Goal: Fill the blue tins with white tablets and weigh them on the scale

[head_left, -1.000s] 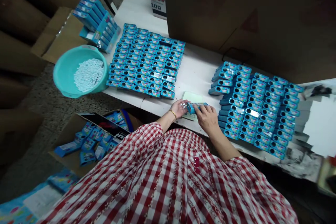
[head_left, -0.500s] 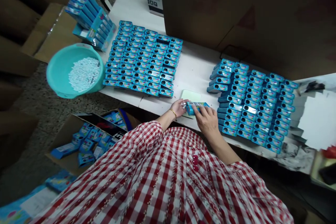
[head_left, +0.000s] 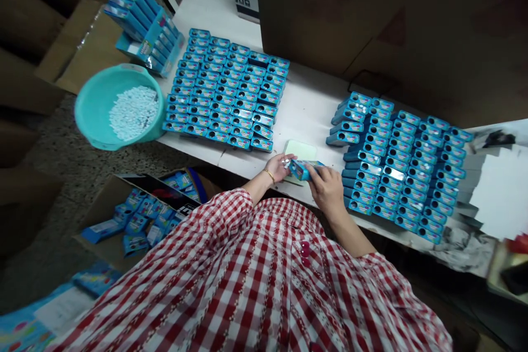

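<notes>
Low over the table's front edge, my right hand (head_left: 329, 188) grips a small blue carton (head_left: 302, 169) lying tilted on its side, one end toward my left hand. Cupped at that end, my left hand (head_left: 275, 169) has its fingers closed around a few small white pieces (head_left: 286, 163), too small to name. Whether these pieces touch the carton I cannot tell. Beneath both hands a flat pale green pad or tray (head_left: 301, 149) rests on the table, partly covered by them.
Rows of upright blue cartons stand left (head_left: 225, 93) and right (head_left: 396, 170) on the white table (head_left: 305, 102). A turquoise basin (head_left: 88, 104) of small white pieces sits at the left edge. Below is a cardboard box (head_left: 103, 192) of blue cartons. A large cardboard box (head_left: 371, 22) stands behind.
The blue carton has turned slightly in my right hand, its near end dipping toward my left fingers. My left hand stays beside it with the white pieces. The view has shifted a little.
</notes>
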A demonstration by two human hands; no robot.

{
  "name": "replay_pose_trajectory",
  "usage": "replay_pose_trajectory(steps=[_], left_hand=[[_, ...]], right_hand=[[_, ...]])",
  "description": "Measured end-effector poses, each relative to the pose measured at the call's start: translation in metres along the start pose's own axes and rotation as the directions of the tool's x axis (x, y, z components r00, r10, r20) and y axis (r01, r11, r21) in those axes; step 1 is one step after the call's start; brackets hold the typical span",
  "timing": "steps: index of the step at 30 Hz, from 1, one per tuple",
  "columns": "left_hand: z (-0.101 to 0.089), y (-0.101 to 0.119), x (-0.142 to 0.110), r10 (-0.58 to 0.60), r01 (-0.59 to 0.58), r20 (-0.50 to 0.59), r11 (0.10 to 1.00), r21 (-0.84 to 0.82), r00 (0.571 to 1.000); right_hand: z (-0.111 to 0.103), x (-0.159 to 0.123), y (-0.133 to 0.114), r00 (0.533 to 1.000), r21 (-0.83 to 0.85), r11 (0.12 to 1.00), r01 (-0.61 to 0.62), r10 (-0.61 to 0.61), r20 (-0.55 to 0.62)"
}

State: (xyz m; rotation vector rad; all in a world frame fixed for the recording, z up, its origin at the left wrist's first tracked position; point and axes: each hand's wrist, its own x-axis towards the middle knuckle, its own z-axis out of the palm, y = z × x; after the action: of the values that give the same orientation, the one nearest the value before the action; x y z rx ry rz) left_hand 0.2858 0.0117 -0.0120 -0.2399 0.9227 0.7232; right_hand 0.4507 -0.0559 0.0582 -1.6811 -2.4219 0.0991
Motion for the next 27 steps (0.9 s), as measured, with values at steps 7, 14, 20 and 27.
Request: replay_pose_trajectory(steps=[7, 14, 20, 27], left_hand=[[0.005, -0.003, -0.002, 0.009, -0.009, 0.001, 1.0, -0.012, 1.0], [-0.008, 0.009, -0.008, 0.031, -0.037, -0.062, 0.996, -0.087, 0.998], [-0.046, 0.023, -0.037, 0.065, -0.075, -0.191, 0.996, -0.047, 0.979], [-0.068, 0.021, -0.061, 0.033, -0.037, -0.119, 0.999, -0.028, 0.992]], right_hand=[[0.006, 0.0, 0.003, 0.999, -0.018, 0.999, -0.049, 0.049, 0.018], [0.034, 0.002, 0.021, 0.945, 0.518, 0.814, -0.264, 0.326, -0.029], [0.097, 0.017, 0.031, 0.863, 0.862, 0.39, -0.323, 0.494, 0.1], [0.092, -0.01, 0.044, 0.889, 0.869, 0.363, -0.336, 0.427, 0.165]])
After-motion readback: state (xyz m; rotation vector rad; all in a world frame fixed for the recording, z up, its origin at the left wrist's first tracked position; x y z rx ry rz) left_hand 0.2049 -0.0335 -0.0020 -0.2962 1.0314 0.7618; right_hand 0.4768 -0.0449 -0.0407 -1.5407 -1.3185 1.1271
